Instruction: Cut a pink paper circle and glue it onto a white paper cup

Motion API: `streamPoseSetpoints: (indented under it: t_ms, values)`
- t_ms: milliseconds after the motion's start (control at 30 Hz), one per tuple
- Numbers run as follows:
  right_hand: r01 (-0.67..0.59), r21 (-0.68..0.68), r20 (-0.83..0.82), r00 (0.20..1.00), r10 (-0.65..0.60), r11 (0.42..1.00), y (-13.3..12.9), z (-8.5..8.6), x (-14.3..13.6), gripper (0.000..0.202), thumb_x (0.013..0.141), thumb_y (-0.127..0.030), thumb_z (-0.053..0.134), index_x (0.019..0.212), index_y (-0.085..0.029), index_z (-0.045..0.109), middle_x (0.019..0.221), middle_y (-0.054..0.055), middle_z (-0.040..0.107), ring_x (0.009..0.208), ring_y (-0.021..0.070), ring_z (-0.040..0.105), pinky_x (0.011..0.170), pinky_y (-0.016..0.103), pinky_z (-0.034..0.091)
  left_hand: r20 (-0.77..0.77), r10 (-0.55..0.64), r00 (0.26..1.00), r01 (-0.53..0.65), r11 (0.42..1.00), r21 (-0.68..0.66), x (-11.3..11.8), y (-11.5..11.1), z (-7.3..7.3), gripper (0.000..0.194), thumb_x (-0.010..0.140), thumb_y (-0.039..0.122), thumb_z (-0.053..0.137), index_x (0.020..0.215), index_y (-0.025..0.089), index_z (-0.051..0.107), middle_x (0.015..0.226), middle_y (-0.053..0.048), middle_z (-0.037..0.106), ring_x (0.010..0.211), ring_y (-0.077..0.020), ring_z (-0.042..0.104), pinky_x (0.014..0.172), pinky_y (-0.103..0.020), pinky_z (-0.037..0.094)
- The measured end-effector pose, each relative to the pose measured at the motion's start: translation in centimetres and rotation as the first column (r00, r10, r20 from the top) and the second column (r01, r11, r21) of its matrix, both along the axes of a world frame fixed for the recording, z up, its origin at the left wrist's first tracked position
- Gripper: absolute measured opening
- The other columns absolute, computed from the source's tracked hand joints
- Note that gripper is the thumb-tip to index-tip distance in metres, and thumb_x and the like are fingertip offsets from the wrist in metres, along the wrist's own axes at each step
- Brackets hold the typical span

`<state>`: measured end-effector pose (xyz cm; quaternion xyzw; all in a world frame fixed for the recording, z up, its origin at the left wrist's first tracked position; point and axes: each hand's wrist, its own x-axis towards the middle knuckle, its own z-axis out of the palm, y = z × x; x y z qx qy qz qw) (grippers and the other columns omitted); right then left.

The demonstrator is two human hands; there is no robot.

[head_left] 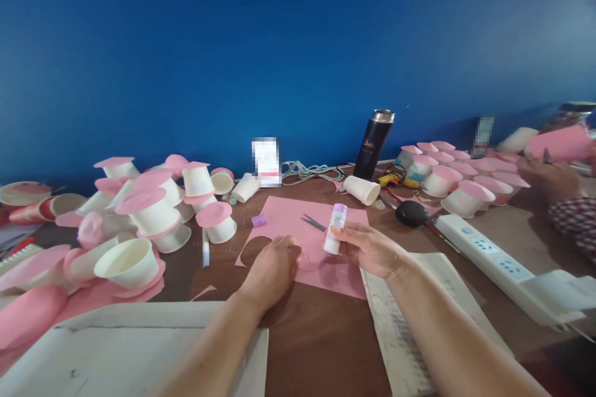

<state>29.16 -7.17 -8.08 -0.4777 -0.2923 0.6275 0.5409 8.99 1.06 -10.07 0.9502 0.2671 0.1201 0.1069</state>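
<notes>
My right hand is closed around a white and purple glue stick, held upright over a pink paper sheet. Its purple cap lies on the sheet's left part. My left hand rests on the sheet's lower left, beside a round cut-out; its fingers curl downward, and whatever they hold is hidden. Between the hands, the scissors' blades point left, their handles out of sight behind my right hand and the glue stick.
Paper cups with pink discs crowd the left; more stand at the right. A black bottle, a lying cup, a black round object and a power strip are nearby. Another person's hand holds pink paper at far right.
</notes>
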Motion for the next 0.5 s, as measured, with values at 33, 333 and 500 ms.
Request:
streamPoseSetpoints:
  t_ms: [33,333,500]
  values:
    - [0.004,-0.003,-0.007,1.000,-0.004,1.000,0.0,-0.1,0.0,0.025,0.074,-0.037,0.075,0.084,-0.015,0.071,0.077,0.004,0.065,0.070,0.0138,0.059,0.071,0.031,0.054,0.004,0.003,1.000,-0.003,1.000,0.004,0.0,0.1,0.0,0.015,0.084,0.010,0.048,0.078,0.018,0.060,0.087,-0.004,0.060,0.081,-0.0169,0.054,0.069,-0.028,0.041]
    - [-0.024,0.082,-0.005,1.000,0.024,0.996,0.3,-0.9,-0.5,0.023,0.076,-0.036,0.073,0.079,-0.013,0.071,0.076,0.004,0.066,0.069,0.0121,0.058,0.068,0.024,0.049,0.023,0.012,1.000,-0.012,1.000,0.006,0.1,0.0,0.0,0.016,0.088,0.016,0.046,0.081,0.018,0.060,0.087,-0.004,0.060,0.081,-0.0177,0.054,0.070,-0.029,0.041]
    - [0.064,0.113,-0.049,0.997,-0.059,0.991,0.6,-1.2,-1.0,0.022,0.076,-0.035,0.073,0.082,-0.014,0.072,0.078,0.004,0.067,0.069,0.0126,0.059,0.069,0.026,0.051,0.014,0.014,1.000,-0.014,1.000,0.025,0.1,-0.1,-0.2,0.018,0.090,0.020,0.045,0.083,0.019,0.062,0.088,-0.004,0.059,0.082,-0.0175,0.054,0.072,-0.029,0.042]
